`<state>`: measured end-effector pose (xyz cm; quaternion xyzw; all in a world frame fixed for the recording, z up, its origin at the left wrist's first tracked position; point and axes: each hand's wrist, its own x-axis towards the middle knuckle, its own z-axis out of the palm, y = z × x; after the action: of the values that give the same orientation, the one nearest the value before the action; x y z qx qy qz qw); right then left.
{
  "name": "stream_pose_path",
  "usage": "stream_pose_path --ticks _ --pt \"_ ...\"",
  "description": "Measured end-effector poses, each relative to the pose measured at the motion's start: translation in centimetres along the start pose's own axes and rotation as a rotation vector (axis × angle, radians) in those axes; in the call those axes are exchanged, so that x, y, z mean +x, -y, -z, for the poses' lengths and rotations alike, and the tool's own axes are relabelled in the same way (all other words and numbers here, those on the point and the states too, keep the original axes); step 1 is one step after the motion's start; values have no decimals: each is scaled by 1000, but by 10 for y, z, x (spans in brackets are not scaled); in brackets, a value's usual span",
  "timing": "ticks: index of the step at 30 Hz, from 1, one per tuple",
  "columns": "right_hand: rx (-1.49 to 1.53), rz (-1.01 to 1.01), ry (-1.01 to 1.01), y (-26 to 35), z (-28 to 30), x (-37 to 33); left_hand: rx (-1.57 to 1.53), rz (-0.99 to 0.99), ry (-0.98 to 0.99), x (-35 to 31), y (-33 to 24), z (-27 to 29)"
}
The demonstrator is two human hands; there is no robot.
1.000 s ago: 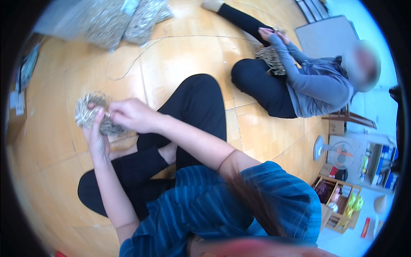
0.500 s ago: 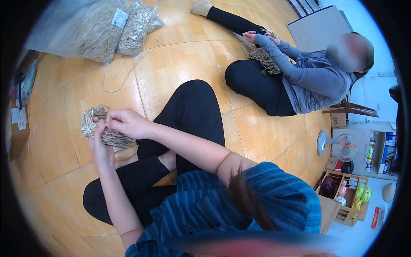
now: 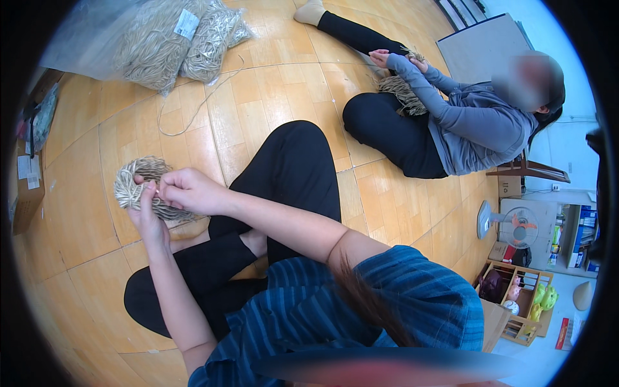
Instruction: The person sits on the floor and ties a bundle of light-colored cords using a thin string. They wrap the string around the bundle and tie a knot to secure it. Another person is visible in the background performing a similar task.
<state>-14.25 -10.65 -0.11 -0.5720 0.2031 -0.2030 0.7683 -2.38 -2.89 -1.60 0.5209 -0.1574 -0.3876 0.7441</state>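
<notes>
A beige bundle of twisted cord (image 3: 127, 186) is held up in front of my crossed legs, its strands hanging to the right behind my fingers. My left hand (image 3: 149, 218) grips it from below, with the thumb up against the cord. Close beside that thumb, my right hand (image 3: 192, 191) is closed in a pinch over the bundle. Whatever strand lies between its fingertips is too small to make out clearly.
Clear plastic bags of beige cord (image 3: 155, 55) lie at the far left, with a loose strand (image 3: 184, 131) on the wooden floor (image 3: 251, 97). A co-worker (image 3: 477, 122) sits at right holding similar cord. A fan (image 3: 518, 227) and a wooden rack (image 3: 525, 297) stand farther right.
The bundle has shifted slightly left in the view, and more of its strands show above my hands. My right hand stays pinched close to my left thumb.
</notes>
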Motion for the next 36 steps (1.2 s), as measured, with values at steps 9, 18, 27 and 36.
stream_pose_path --ticks 9,18,27,36 --pt "154 110 -185 -6 -26 -16 256 -307 -176 9 13 9" --pt "213 55 -154 -3 -33 -27 266 -322 -170 4 8 10" --pt "148 43 -196 -2 -14 -16 -44 30 -12 -11 -3 0" --pt "226 3 -115 6 -3 -14 -227 206 143 -15 -4 -2"
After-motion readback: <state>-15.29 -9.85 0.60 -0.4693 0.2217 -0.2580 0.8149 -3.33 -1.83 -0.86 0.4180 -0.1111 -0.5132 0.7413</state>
